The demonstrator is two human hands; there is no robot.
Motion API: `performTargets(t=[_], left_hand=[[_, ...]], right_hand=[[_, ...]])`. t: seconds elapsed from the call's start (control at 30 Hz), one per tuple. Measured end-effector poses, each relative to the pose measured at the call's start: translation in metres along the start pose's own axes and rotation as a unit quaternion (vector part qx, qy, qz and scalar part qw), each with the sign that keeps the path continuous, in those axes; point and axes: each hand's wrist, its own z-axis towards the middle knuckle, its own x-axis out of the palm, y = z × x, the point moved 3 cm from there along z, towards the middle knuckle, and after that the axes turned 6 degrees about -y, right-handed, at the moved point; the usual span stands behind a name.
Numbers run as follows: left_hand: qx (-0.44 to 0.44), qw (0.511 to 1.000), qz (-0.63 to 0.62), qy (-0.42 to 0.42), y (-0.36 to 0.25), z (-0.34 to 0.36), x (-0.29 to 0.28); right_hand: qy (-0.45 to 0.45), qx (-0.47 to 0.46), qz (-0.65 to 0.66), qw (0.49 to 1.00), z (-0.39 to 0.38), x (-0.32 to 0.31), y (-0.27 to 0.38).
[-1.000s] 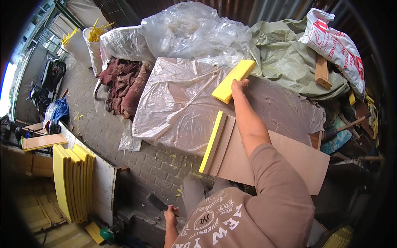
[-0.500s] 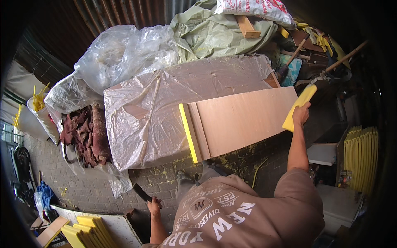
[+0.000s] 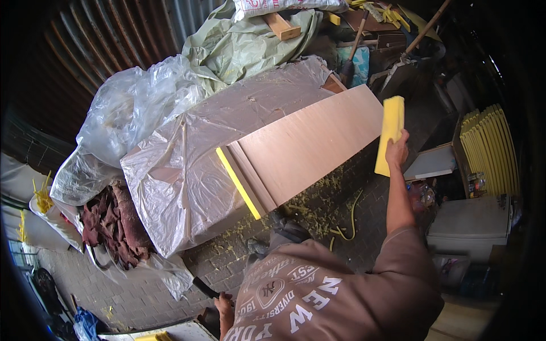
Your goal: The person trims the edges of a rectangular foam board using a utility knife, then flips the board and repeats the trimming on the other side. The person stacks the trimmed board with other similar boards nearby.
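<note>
In my right hand [image 3: 398, 150], raised past the far right end of a wooden panel, is a yellow foam slab [image 3: 391, 125], held on edge with my fingers closed round it. My left hand [image 3: 225, 302], low beside my shirt, is wrapped round a long, dark, flat tool [image 3: 203, 286] whose kind I cannot make out. The pale wooden panel [image 3: 313, 139] lies at a slant over the plastic-covered bench [image 3: 187, 199]. Across its left end run a raised wooden strip [image 3: 250, 176] and, outside that, a yellow foam strip [image 3: 238, 183].
Clear plastic sheeting [image 3: 128, 108] and a green tarp [image 3: 250, 48] are heaped behind the bench. Dark red scraps [image 3: 114, 221] lie at its left. Yellow foam slabs [image 3: 489, 150] stand stacked at right. Foam crumbs litter the brick floor [image 3: 330, 204] near my feet.
The whole view has turned, so the bench and panel now sit further left and tilt more. My right hand keeps the foam slab, now more upright; my left hand still grips the dark tool.
</note>
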Motion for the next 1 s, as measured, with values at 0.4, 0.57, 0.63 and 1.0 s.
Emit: performTargets(t=[0.4,0.57,0.63,1.0], left_hand=[[0.120,0.984,-0.101,0.084,-0.083,0.021,0.045],[0.069,0.996,-0.035,0.045,-0.060,-0.005,0.026],[0.079,0.996,-0.020,0.048,-0.057,0.001,0.028],[0.091,0.995,0.005,0.043,-0.037,0.021,-0.003]], right_hand=[[0.038,0.138,0.213,0.967,-0.001,0.077,-0.009],[0.265,0.080,0.535,0.798,-0.106,0.026,0.161],[0.399,-0.073,0.355,0.843,-0.176,0.041,0.178],[0.480,-0.105,0.408,0.769,-0.207,-0.020,0.228]])
